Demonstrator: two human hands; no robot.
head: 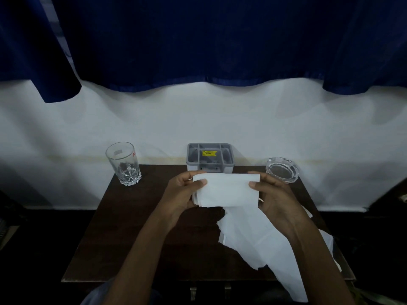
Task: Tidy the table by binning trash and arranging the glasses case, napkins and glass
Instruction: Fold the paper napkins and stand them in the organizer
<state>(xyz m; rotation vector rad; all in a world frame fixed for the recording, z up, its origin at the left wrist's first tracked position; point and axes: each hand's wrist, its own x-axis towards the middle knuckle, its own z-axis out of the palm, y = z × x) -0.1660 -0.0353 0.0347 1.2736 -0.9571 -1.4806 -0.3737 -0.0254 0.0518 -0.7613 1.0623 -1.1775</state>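
Left forearm and right forearm up from the bottom edge, both bare, meeting over the middle of a dark wooden table. Left hand on the left end of a folded napkin: thumb flat on the top face, fingers curled behind, pinching it. Right hand same on the right end, thumb on top, fingertips hooked over the far upper corner. Folded napkin white, held level between both hands, lifted above the table, just in front of the grey box.

Loose napkins, white, crumpled, trailing from under the folded one down toward the near right, passing beneath the right forearm and past the table's near edge. Lying or hanging: cannot tell.

Glass upright at the far left corner of the table, clear, cut pattern at the base, well apart from both hands. Grey box at the far middle edge, split into compartments, yellow sticker inside; contents too dark to make out. Clear ashtray at the far right corner, near the right hand, not touching.

White wall behind the table, dark blue curtain above.
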